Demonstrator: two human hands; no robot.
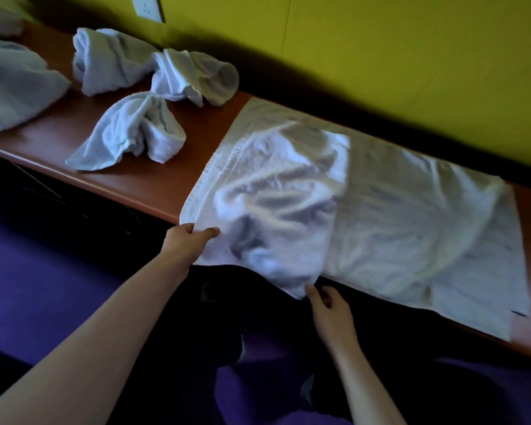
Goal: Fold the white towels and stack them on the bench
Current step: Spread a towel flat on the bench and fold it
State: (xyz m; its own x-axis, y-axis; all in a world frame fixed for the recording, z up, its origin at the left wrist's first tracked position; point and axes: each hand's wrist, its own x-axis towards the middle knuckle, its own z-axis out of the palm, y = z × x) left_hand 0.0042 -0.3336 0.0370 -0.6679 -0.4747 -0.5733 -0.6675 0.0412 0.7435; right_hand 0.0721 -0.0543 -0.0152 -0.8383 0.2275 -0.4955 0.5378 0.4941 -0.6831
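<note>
A big white towel [396, 210] lies spread along the brown surface [129, 179], right beside the yellow wall [380, 56]. Its left part is bunched and wrinkled, and its near edge hangs a little over the front of the surface.

The left hand [186, 240] pinches the towel's near left corner between thumb and fingers. The right hand [328, 305] is loosely open, with its fingertips [311, 291] just touching the low hanging bit of the towel's near edge. It does not look like it has a grip yet.

The step in hand looks like smoothing this towel and starting its fold. To do it well, the right hand should pinch the near edge too. Then both hands can pull the cloth tight so the wrinkles go flat. The corners should meet neatly before the fold is pressed down. The hanging edge could slide off the surface, so the cloth should be lifted back onto it first.

Now the count. There is one spread towel. Three crumpled towels wait farther left: one near the front [129, 136], one at the back [105, 62] and one next to it [193, 75]. A larger heap of cloth [13, 87] sits at the far left edge; how many towels are in it cannot be told. No folded stack shows yet. Two hands are in view.
</note>
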